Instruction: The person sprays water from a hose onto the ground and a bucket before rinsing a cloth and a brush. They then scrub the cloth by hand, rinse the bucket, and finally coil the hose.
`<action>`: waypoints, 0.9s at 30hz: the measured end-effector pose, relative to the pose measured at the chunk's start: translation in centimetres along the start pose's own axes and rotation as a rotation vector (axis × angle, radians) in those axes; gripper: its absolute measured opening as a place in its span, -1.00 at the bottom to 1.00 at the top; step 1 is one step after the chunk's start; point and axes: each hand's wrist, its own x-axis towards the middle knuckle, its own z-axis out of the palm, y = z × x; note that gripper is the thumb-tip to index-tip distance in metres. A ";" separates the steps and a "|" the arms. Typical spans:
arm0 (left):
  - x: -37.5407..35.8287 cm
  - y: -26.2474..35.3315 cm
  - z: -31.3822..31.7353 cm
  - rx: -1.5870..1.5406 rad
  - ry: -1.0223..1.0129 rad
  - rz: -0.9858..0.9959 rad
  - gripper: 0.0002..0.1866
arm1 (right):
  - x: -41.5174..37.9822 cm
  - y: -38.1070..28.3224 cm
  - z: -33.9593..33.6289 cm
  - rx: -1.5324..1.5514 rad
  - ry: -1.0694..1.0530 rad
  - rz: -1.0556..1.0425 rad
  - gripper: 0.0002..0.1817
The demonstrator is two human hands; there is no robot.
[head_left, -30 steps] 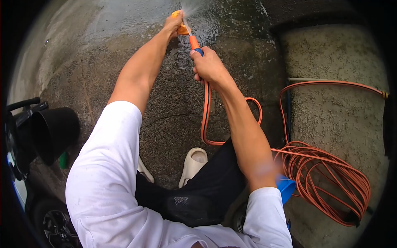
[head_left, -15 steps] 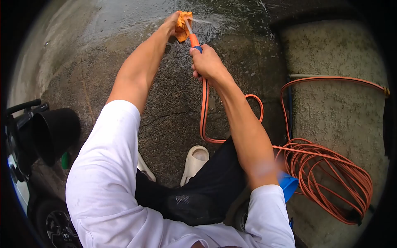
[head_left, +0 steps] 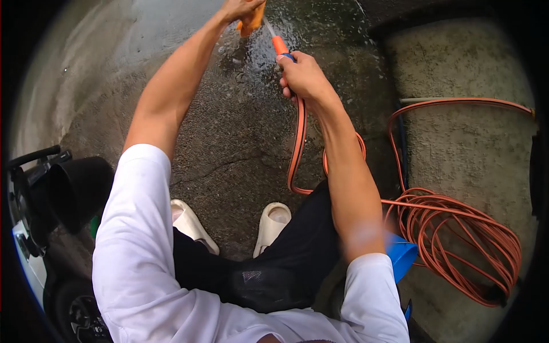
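At top centre of the frame, the left hand (head_left: 239, 8) clutches an orange cloth (head_left: 250, 21) under the spray, while the right hand (head_left: 302, 77) is wrapped around an orange hose nozzle (head_left: 279, 45); hose coils (head_left: 457, 240) lie lower right on wet concrete (head_left: 240, 131).

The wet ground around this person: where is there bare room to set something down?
Bare wet concrete lies between the left arm and the hose, ahead of the sandals. More lies far left, above the black bucket. Crowded: the coiled hose at right, and the top, where the right hand sprays the cloth held in the left hand.
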 end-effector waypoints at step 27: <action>-2.8 0.9 -1.2 -0.258 0.046 -0.540 -0.66 | 0.1 0.6 1.9 0.040 -0.020 -0.059 -0.60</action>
